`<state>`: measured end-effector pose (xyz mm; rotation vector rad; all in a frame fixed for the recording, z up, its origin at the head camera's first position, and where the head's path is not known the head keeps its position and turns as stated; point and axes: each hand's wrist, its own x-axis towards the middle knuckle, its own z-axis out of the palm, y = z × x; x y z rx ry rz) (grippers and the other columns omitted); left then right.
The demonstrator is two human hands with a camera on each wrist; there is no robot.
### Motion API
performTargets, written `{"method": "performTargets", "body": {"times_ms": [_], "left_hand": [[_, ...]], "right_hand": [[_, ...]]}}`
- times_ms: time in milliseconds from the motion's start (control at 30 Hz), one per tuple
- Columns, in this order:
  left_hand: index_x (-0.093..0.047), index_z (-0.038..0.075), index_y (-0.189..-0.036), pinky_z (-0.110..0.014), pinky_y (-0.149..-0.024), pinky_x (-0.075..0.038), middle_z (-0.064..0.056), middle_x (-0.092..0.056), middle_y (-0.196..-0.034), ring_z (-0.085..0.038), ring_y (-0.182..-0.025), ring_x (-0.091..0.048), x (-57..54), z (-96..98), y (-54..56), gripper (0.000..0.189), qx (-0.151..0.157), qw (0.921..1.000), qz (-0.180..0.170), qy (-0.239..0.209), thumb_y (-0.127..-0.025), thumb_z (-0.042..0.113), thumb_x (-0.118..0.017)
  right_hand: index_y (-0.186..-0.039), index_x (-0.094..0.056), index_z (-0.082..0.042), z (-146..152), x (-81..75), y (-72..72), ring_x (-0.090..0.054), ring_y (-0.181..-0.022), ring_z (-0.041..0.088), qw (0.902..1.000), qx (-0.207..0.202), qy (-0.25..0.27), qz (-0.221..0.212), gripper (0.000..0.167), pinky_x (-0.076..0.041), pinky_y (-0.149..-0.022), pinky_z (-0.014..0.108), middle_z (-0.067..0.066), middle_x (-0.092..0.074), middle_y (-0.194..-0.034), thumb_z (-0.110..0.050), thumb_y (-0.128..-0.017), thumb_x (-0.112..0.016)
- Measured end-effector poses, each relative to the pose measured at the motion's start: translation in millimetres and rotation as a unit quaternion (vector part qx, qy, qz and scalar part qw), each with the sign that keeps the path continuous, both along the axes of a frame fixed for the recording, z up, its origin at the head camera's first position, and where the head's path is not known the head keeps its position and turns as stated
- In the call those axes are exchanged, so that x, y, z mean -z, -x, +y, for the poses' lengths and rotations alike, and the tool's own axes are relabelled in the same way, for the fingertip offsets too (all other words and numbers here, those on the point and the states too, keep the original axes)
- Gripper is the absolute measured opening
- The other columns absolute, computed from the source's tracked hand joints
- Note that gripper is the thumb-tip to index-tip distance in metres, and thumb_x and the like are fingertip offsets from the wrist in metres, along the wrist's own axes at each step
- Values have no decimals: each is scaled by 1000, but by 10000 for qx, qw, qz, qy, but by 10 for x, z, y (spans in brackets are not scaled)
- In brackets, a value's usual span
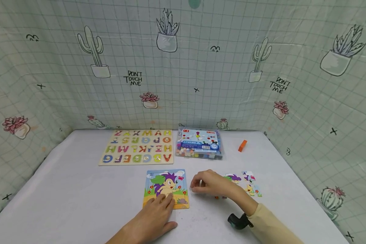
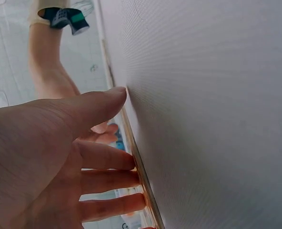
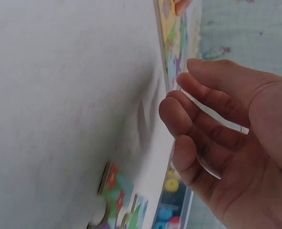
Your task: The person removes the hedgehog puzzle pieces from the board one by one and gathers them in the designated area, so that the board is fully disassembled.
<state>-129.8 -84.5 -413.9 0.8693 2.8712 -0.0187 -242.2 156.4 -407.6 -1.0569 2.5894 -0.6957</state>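
Note:
A square hedgehog jigsaw board point(image 1: 185, 203) lies on the table in the head view. My left hand point(image 1: 154, 217) rests its fingertips on the board's near edge, with the thumb apart on the tabletop. Just right of the board hovers my right hand point(image 1: 211, 184), its fingers loosely bent. The right wrist view shows nothing between those fingers point(image 3: 174, 114). Loose jigsaw pieces point(image 1: 248, 178) lie to the right, some partly hidden behind the right hand and forearm. In the right wrist view, a few of these pieces point(image 3: 113, 183) appear below the hand.
Behind the jigsaw board lies a wooden alphabet board point(image 1: 135, 164). A clear plastic box point(image 1: 199, 144) of colourful parts stands to its right. Farther right is a small orange block point(image 1: 242, 145). Printed cloth point(image 1: 183, 74) encloses the table's back and sides.

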Motion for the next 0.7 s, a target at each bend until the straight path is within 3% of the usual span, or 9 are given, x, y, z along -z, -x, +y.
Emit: {"method": "performTargets", "body": {"times_ms": [367,700], "left_hand": [[-53,7,-140,-50,-104,-45,-8,-49,-149,-28,-131,-48,6,-21,-9,68,93,9998,158,-76,-94,57,-54],[-52,9,-141,-50,-107,-44,-8,-48,-150,-28,-132,-47,-3,-7,14,68,12,10000,-84,-29,-94,58,-53]], "right_hand": [[-100,-72,-12,-335,-21,-50,-53,-71,0,9998,-193,-8,-38,13,-47,-67,16,-3,-66,-91,-20,-89,-72],[-106,-71,-15,-459,27,-108,-51,-70,2,9994,-158,-319,-39,25,-43,-69,18,-5,-64,-95,-27,-85,-77]]}}
